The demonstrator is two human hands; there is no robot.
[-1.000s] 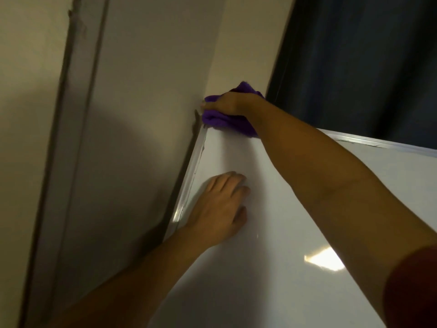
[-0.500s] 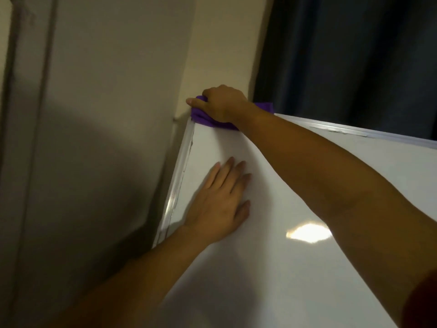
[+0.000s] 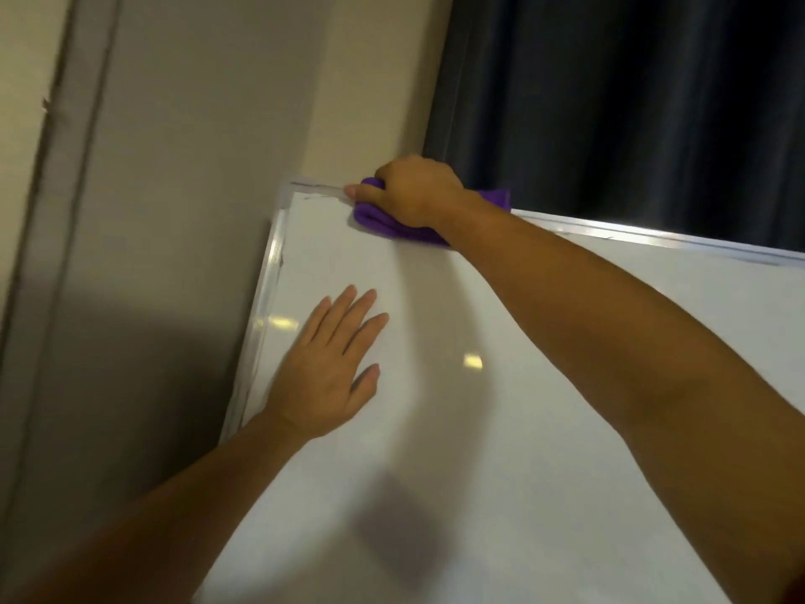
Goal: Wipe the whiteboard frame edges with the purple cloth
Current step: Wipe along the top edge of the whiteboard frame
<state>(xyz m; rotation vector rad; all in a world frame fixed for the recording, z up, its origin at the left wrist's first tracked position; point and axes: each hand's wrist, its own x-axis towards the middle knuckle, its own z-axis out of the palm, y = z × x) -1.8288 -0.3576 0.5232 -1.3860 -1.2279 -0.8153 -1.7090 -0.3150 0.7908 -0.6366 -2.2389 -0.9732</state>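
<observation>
Two hands on whiteboard (image 3: pixel 544 429) | right hand (image 3: pixel 414 191) clenched over purple cloth (image 3: pixel 383 222), pressed on top frame edge (image 3: pixel 653 239) just right of upper-left corner | left hand (image 3: pixel 331 368) flat, fingers spread, holding nothing, beside left frame edge (image 3: pixel 265 307) | dark curtain (image 3: pixel 631 102) behind.

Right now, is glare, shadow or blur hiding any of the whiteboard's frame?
Head view: dim room; small glare spots on the glossy white whiteboard and silver metal frame; arm shadows cross the board; the right hand and purple cloth cover part of the top edge; lower corners blurred.
</observation>
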